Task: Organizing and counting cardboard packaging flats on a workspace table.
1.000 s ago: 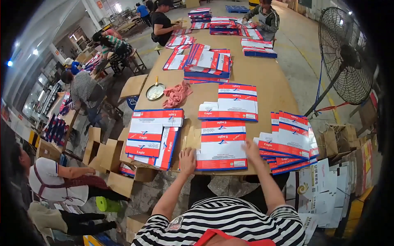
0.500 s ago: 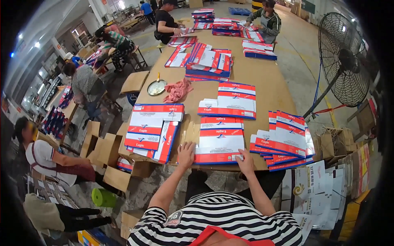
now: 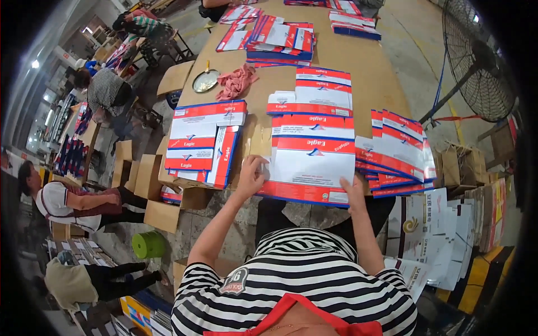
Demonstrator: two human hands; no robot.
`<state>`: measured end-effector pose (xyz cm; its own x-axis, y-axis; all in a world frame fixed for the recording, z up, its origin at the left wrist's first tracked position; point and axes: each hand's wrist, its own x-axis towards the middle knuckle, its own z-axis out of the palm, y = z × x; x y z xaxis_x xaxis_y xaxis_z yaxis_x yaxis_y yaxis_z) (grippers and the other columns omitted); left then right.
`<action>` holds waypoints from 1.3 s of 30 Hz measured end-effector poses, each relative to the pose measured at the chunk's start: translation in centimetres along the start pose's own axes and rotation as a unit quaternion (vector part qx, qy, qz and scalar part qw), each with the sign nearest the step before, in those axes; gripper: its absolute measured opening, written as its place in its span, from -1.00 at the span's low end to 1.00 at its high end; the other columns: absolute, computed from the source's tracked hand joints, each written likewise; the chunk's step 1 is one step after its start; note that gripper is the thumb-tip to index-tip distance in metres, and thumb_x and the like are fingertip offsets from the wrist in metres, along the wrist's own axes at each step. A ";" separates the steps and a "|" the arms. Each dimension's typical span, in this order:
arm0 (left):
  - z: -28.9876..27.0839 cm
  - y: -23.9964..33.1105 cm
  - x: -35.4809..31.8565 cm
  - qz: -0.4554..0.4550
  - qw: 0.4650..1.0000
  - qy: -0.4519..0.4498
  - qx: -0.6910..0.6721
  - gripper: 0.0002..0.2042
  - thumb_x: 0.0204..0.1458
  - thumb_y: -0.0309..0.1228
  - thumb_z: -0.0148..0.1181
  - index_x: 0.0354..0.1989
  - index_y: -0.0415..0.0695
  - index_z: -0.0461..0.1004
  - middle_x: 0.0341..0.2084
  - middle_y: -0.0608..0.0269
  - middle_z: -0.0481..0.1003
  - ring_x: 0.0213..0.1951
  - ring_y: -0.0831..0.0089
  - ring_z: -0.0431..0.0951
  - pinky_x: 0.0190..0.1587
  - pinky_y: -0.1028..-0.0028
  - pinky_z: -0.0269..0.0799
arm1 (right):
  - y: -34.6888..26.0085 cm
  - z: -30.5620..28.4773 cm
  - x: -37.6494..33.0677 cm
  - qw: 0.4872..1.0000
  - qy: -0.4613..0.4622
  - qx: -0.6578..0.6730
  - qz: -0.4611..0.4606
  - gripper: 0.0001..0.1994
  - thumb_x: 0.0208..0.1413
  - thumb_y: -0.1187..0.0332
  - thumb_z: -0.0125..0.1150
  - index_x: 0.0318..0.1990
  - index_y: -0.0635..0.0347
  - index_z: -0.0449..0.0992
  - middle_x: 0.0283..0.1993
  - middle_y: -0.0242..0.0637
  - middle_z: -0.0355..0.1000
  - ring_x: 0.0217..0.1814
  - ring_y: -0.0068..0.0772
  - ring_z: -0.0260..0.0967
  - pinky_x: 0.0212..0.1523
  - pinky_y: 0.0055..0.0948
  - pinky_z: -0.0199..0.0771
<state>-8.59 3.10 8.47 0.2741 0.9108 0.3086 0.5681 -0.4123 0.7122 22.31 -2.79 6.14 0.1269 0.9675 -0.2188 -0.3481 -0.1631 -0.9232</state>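
Note:
A flat folded carton [image 3: 314,162], white with red bands and blue edging, lies before me, its near edge raised over the table's front edge. My right hand [image 3: 354,194] pinches its lower right corner, the thumb on top. At its left edge, the bent fingers of my left hand [image 3: 252,176] close on a small white flap; the fingertips are partly hidden. Just beyond, another stack of flat cartons [image 3: 324,89] touches the far side of the held one. More cartons are piled to the left [image 3: 193,140] and fanned out to the right [image 3: 398,148].
A pan [image 3: 205,80] with white stuff in it and a pink cloth [image 3: 237,82] rest on the table [image 3: 370,73]. Farther off is another carton pile [image 3: 280,42]. A large fan [image 3: 479,61] stands right of the table; open boxes [image 3: 159,196] stand left. Other people work at left.
The near carton has been lifted and drawn toward me, its near edge rising off the table. My right hand has moved right, onto its corner. The whole view has tilted downward.

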 end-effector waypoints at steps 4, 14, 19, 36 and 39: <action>-2.3 4.3 1.3 0.061 0.995 -0.064 0.036 -0.71 -0.28 -0.50 0.21 -0.34 -0.19 0.30 -0.36 0.14 0.27 -0.24 0.24 0.33 -0.21 0.44 0.27 | -3.9 -1.3 0.1 0.999 -0.019 -0.028 -0.012 -0.72 -0.02 0.42 0.10 -0.12 0.30 0.36 -0.18 -0.34 0.38 -0.17 -0.58 0.29 -0.12 -0.56 0.25; -4.3 8.3 1.2 -0.026 0.997 -0.054 -0.053 -0.74 -0.28 -0.60 0.24 -0.41 -0.22 0.29 -0.43 0.17 0.30 -0.36 0.33 0.40 -0.33 0.46 0.33 | -9.9 -1.2 -1.4 0.995 -0.067 -0.035 -0.070 -0.70 -0.04 0.41 0.11 -0.11 0.31 0.36 -0.20 -0.35 0.38 -0.18 -0.59 0.27 -0.11 -0.55 0.22; -5.2 9.6 1.0 0.083 0.996 -0.013 0.036 -0.79 -0.27 -0.53 0.24 -0.46 -0.16 0.32 -0.47 0.21 0.32 -0.37 0.25 0.33 -0.36 0.41 0.24 | -11.8 -0.6 -2.4 0.991 -0.066 -0.034 -0.108 -0.74 -0.04 0.42 0.11 -0.16 0.31 0.39 -0.25 -0.37 0.40 -0.21 -0.60 0.28 -0.15 -0.57 0.22; -6.3 11.2 0.5 0.040 0.998 -0.034 0.041 -0.82 -0.28 -0.59 0.22 -0.52 -0.19 0.30 -0.53 0.22 0.30 -0.42 0.29 0.33 -0.39 0.44 0.25 | -12.8 0.0 -3.3 0.986 -0.067 -0.065 -0.140 -0.73 -0.04 0.45 0.10 -0.15 0.33 0.38 -0.22 -0.33 0.40 -0.20 -0.59 0.28 -0.13 -0.60 0.20; -7.0 12.4 0.2 0.041 0.998 -0.043 0.006 -0.81 -0.28 -0.55 0.22 -0.46 -0.13 0.36 -0.50 0.22 0.32 -0.39 0.23 0.33 -0.37 0.38 0.23 | -13.5 -0.1 -3.5 0.984 -0.083 -0.039 -0.150 -0.71 -0.05 0.44 0.12 -0.13 0.32 0.37 -0.21 -0.33 0.40 -0.20 -0.58 0.29 -0.13 -0.59 0.21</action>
<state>-6.94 -1.65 21.77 0.3854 0.8695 0.3088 0.5508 -0.4853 0.6790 26.61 -3.95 19.32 0.0569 0.9916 0.1163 -0.2459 0.1268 -0.9610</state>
